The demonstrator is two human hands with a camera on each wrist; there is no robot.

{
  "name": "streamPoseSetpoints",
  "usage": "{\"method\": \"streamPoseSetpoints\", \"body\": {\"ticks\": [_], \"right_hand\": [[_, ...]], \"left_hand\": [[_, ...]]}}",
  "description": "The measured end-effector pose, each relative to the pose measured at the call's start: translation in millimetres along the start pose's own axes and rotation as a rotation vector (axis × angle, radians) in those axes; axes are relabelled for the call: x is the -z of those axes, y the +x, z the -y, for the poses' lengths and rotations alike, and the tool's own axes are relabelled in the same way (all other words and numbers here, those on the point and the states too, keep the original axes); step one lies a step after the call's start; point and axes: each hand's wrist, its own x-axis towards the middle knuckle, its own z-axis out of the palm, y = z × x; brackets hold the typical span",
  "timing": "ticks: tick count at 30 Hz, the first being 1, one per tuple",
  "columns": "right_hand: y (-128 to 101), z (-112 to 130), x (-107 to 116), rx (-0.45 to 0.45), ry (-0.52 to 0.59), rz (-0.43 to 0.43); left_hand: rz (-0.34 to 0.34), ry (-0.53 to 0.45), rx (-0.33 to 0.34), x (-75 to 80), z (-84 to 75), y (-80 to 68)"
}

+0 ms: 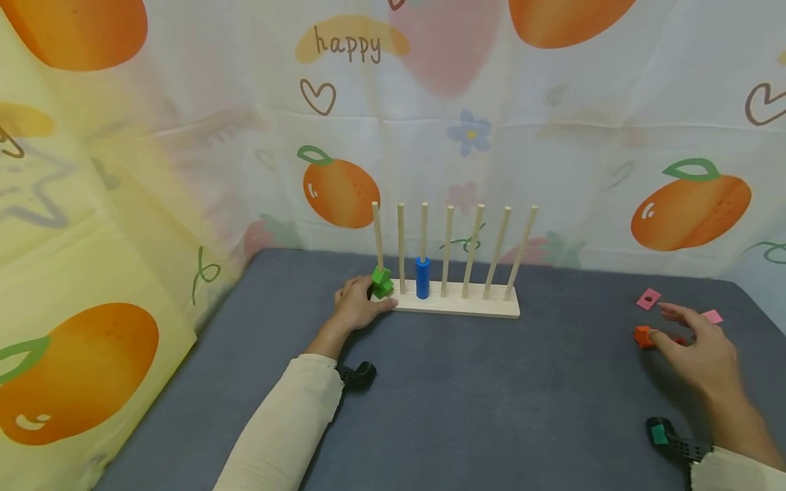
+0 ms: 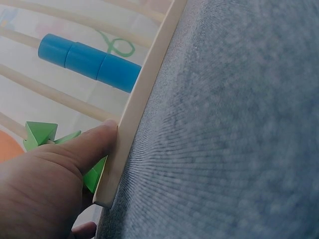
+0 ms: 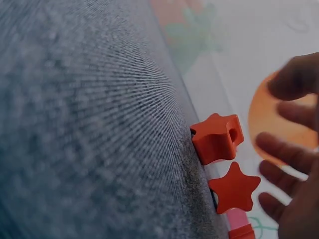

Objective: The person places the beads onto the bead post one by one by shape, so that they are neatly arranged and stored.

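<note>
A wooden peg board [image 1: 454, 306] with a row of upright pegs stands at the back of the table. My left hand [image 1: 355, 305] grips its left end, thumb [image 2: 97, 144] along the front edge and fingers mostly hidden behind. Green triangular blocks [image 1: 382, 282] are stacked on the leftmost peg, close beside that hand. Blue cylinders [image 2: 84, 59] fill the lower part of the third peg. At the far right, my right hand [image 1: 705, 351] hovers with loosely spread fingers over orange-red star blocks [image 3: 216, 139]. In the right wrist view nothing is between its fingers, and another star block [image 3: 234, 189] lies nearby.
A pink block with a hole [image 1: 647, 299] lies beyond the right hand, and another pink block [image 1: 712, 316] lies partly behind it. The dark grey table [image 1: 491, 395] ends at a fruit-printed curtain [image 1: 589, 157] at the back, with more of it along the left side.
</note>
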Motion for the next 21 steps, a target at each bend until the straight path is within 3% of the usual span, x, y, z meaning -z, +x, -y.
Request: {"method": "streamPoseSetpoints", "body": {"ticks": [5,11,16,21], "right_hand": [[2.2,-12.4,-5.5,0.101,-0.058,0.096],[3.6,-10.2,-6.3,0.177,-0.097,0.057],[3.1,2.1,-2.0,0.064,-0.031,-0.072],[0.2,17.4,5.2,-0.071,0.215,-0.179]], "left_hand": [[0.009,-0.001,0.001,2.7,-0.9,-1.6],[0.008,-0.004,0.002,4.5,-0.9,-1.2],[-0.001,0.002,0.001,3.4,-1.2,-1.3],[0.0,-0.005,0.004,1.9,-2.1,-1.4]]}}
